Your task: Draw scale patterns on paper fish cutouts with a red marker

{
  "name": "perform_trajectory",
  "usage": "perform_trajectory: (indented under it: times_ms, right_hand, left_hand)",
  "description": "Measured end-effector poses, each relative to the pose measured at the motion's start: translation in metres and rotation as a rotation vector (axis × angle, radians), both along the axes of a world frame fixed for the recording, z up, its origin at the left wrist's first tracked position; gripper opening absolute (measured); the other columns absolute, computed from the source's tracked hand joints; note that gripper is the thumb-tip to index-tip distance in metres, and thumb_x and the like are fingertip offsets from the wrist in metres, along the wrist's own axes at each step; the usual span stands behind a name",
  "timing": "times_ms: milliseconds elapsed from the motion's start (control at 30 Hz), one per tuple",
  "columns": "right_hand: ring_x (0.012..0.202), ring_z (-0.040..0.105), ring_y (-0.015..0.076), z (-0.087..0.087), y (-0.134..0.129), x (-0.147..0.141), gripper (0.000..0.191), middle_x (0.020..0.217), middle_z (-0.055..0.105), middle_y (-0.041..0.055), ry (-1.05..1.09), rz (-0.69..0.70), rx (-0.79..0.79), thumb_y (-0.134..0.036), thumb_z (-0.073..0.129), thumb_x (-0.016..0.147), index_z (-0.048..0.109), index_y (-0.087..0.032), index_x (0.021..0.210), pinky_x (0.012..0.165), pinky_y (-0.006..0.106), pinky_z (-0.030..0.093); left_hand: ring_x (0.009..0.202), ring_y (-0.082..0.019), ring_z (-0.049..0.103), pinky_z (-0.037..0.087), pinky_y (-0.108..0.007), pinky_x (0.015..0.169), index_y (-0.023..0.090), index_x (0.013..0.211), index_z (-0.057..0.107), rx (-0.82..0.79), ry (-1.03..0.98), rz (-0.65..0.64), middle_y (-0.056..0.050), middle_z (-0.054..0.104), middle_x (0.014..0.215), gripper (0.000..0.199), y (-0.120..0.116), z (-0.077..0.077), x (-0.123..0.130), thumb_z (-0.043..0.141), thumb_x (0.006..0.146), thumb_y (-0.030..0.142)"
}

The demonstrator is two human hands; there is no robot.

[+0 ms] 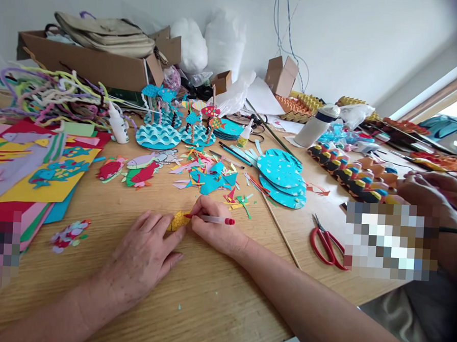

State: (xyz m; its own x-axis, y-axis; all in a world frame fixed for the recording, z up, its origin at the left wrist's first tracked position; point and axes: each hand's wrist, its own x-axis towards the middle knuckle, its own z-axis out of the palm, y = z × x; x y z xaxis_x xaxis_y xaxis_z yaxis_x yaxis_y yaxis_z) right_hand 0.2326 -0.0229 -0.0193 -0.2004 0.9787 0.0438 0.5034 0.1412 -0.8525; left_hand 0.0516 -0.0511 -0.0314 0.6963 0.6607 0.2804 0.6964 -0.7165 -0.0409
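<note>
A small yellow paper fish (178,221) with drawn markings lies on the wooden table. My left hand (148,246) rests flat beside it, palm down, its fingertips on the fish's near and left edges. My right hand (220,226) is closed round a red-tipped pen (214,220), whose writing end is at the right side of the fish. Blue and yellow paper scraps (212,179) lie just beyond my hands, with red, green and purple paper fish (141,169) to their left.
Red-handled scissors (326,245) and a thin stick (281,230) lie right. Coloured sheets (40,181) cover the left side. Blue discs (282,176), glue bottles (118,124) and wavy blue stands (158,136) stand farther back. Another person's hands (434,194) are at the right.
</note>
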Motion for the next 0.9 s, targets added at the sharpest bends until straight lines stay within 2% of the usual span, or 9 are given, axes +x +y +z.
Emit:
perform_trajectory:
  times_ms: [900]
  right_hand:
    - [0.047,0.040,0.0092,0.0005,-0.0035,0.0047,0.008,0.052,0.046,-0.0069,-0.021,0.047,-0.008,-0.014,0.053,0.062,0.048,-0.020,0.065,0.045,0.020,0.028]
  left_hand:
    - [0.094,-0.030,0.049,0.043,-0.052,0.087,0.018,0.118,0.058,0.010,0.021,-0.018,-0.013,0.056,0.102,0.039,0.0001,0.0017,-0.0003,0.059,0.079,0.025]
